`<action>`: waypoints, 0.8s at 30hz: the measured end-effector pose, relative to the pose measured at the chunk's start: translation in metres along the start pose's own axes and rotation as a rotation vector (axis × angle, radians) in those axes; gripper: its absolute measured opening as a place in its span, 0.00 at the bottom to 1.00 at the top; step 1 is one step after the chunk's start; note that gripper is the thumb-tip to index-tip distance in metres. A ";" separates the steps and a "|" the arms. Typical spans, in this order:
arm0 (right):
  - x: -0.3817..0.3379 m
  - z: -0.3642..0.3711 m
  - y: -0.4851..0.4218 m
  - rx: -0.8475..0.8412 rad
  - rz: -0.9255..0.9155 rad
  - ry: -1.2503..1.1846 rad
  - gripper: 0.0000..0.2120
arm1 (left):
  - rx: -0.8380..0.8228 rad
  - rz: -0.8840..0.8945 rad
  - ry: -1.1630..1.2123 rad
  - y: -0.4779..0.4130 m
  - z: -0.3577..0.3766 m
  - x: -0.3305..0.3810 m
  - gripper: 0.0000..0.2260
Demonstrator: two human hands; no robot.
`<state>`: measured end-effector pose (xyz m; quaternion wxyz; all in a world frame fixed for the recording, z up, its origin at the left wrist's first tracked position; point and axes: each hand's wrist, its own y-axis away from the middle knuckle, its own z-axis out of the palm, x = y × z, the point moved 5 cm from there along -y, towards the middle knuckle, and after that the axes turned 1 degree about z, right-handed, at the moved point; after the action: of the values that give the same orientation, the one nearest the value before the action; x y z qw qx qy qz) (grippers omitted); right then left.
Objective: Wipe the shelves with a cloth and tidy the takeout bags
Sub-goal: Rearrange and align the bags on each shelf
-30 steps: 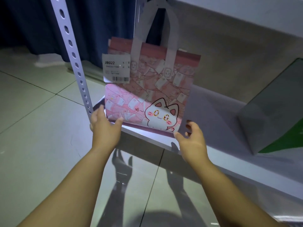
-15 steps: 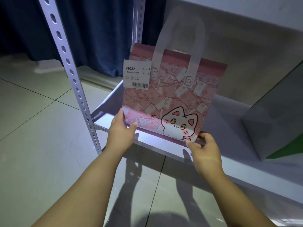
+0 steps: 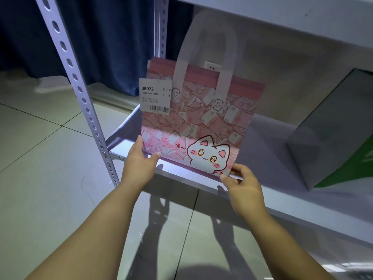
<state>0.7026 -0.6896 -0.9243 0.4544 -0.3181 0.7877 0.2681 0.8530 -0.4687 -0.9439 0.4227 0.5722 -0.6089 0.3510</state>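
Slid further along the shelf, the pink bag stands upright (label outward), left hand and right hand pinching its corners steady.

A dark blue curtain hangs at the back left, its hem reaching the floor. The floor is laid with large pale glossy tiles divided by thin dark joints, and soft shadows fall across those nearest the camera. A white socket sits on the pale wall.
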 end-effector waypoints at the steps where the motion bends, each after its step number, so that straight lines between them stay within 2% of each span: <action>1: -0.001 -0.002 0.002 0.002 -0.004 0.014 0.15 | 0.000 -0.013 -0.023 0.002 -0.002 0.001 0.21; 3: -0.002 -0.008 0.007 0.008 -0.010 0.043 0.18 | 0.016 -0.025 -0.053 0.008 -0.006 0.006 0.27; 7: -0.005 -0.030 0.018 0.000 -0.037 0.065 0.18 | 0.048 0.061 -0.125 0.028 -0.009 0.023 0.23; 13: 0.006 -0.082 0.045 0.021 -0.088 0.014 0.10 | 0.017 0.147 -0.212 0.080 0.008 0.051 0.21; 20: 0.031 -0.171 0.079 0.075 -0.119 -0.004 0.04 | -0.104 0.214 -0.078 0.154 0.076 0.108 0.17; 24: 0.050 -0.234 0.091 0.123 -0.087 0.009 0.04 | -0.173 0.179 0.032 0.198 0.129 0.138 0.12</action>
<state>0.4883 -0.8091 -0.8527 0.4810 -0.3247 0.7901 0.1975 0.6435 -0.6217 -0.8576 0.4472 0.4712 -0.6788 0.3424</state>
